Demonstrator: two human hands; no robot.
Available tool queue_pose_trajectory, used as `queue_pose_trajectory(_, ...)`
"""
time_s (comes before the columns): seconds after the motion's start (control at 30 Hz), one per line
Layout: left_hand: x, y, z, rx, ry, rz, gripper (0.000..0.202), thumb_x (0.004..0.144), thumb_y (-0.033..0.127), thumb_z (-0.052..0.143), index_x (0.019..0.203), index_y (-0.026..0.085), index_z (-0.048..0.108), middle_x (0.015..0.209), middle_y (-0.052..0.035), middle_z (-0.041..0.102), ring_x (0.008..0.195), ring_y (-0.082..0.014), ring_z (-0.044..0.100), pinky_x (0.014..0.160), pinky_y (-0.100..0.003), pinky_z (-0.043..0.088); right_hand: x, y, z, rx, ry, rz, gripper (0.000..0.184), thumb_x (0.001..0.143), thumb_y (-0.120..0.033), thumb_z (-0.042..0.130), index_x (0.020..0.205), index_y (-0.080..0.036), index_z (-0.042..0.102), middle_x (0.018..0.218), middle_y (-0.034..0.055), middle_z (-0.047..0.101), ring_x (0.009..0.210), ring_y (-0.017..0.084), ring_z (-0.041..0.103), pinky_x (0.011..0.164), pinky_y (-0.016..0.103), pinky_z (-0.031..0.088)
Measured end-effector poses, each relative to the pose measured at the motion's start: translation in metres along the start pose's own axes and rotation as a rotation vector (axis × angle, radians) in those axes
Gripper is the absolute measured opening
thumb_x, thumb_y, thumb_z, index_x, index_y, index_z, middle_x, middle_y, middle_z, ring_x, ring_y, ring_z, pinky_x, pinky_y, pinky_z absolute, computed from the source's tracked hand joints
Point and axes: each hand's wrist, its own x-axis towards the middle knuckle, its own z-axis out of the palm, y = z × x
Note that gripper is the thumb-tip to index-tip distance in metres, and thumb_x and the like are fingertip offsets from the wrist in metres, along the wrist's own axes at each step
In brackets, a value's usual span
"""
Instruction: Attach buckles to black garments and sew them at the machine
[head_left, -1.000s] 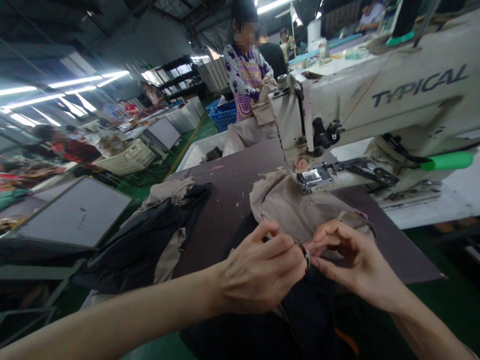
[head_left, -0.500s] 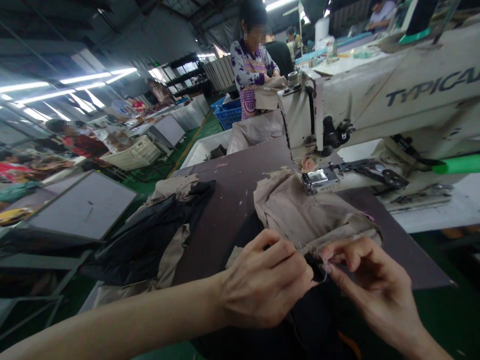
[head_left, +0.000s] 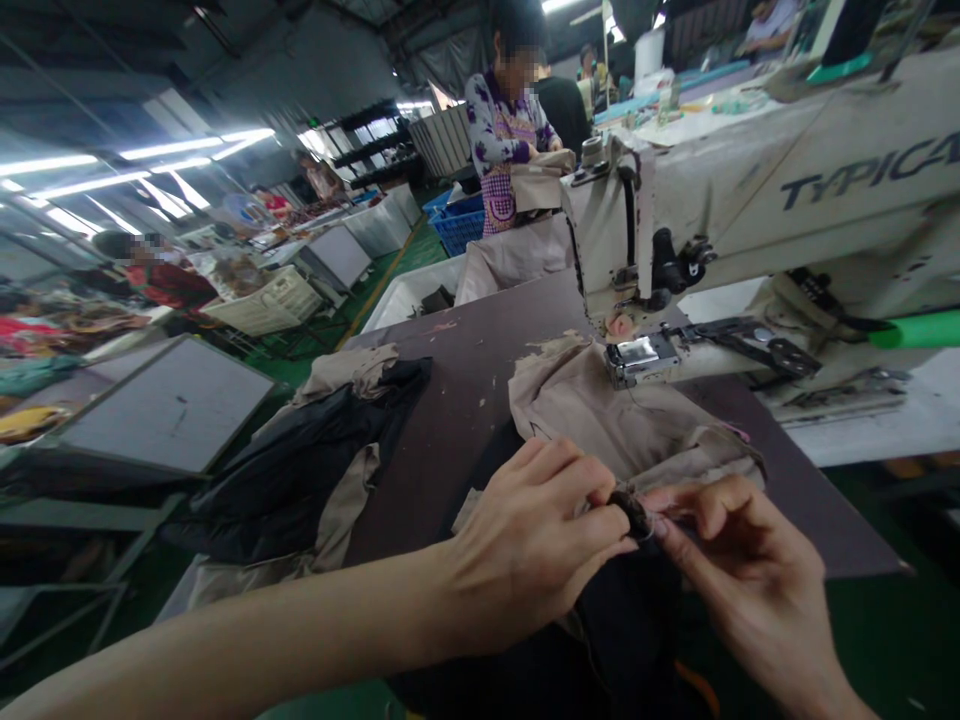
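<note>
My left hand [head_left: 536, 545] and my right hand [head_left: 731, 560] meet at the near edge of the dark table [head_left: 465, 390]. Both pinch a small dark piece [head_left: 628, 512] at the edge of the beige garment [head_left: 600, 415], the fingertips almost touching. Black fabric [head_left: 622, 640] hangs below my hands. The beige garment runs up to the presser foot plate [head_left: 634, 355] of the cream sewing machine [head_left: 787, 190]. I cannot make out what the small dark piece is.
A heap of black and beige garments [head_left: 315, 460] lies on the table's left side. A person in a patterned apron [head_left: 506, 140] stands beyond the machine by a blue crate [head_left: 457, 228]. Grey tables [head_left: 169, 405] and other workers fill the left.
My hands have closed in on each other and risen slightly. The left fingers now pinch the small dark piece more tightly against the right fingertips. The view has shifted a little.
</note>
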Motion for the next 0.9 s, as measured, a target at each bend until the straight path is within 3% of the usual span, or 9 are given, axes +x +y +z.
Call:
queue_pose_trajectory(0.2, 0.012, -0.001, -0.008, -0.169, -0.014, -0.116, 0.013, 0.09, 0.028, 0.063, 0.084, 0.017, 0.069, 0.085, -0.003, 0.059, 0.085, -0.0155, 0.048, 0.079, -0.03, 0.043, 0.0, -0.004, 0.006, 0.016, 0.056, -0.013, 0.027, 0.082, -0.01, 0.07, 0.075, -0.021, 0.047, 0.088, 0.001, 0.071, 0.084, 0.011, 0.069, 0.078, 0.016, 0.056)
queue_pose_trajectory(0.4, 0.02, 0.0, -0.015, -0.002, -0.17, -0.075, 0.016, 0.09, 0.028, 0.06, 0.079, 0.018, 0.067, 0.089, -0.0029, 0.059, 0.091, -0.0188, 0.047, 0.079, -0.034, 0.042, -0.003, 0.002, 0.008, 0.027, 0.115, -0.031, 0.033, 0.082, -0.007, 0.069, 0.072, -0.021, 0.041, 0.089, 0.0022, 0.072, 0.083, 0.011, 0.069, 0.076, 0.014, 0.056)
queue_pose_trajectory(0.67, 0.026, 0.0, -0.016, -0.021, -0.182, -0.027, 0.014, 0.091, 0.029, 0.06, 0.098, 0.018, 0.065, 0.098, -0.0041, 0.06, 0.096, -0.0196, 0.049, 0.087, -0.035, 0.044, 0.0, -0.002, 0.009, 0.039, 0.136, -0.058, 0.034, 0.081, -0.007, 0.07, 0.069, -0.02, 0.041, 0.086, 0.0009, 0.071, 0.077, 0.009, 0.068, 0.073, 0.011, 0.055)
queue_pose_trajectory(0.9, 0.035, -0.002, -0.023, 0.011, -0.39, -0.027, 0.019, 0.09, 0.034, 0.061, 0.088, 0.016, 0.064, 0.096, -0.0046, 0.059, 0.095, -0.0208, 0.049, 0.082, -0.035, 0.044, -0.003, 0.002, 0.006, 0.001, 0.114, -0.082, 0.032, 0.08, -0.006, 0.07, 0.067, -0.02, 0.044, 0.087, 0.0021, 0.068, 0.082, 0.011, 0.065, 0.074, 0.015, 0.054)
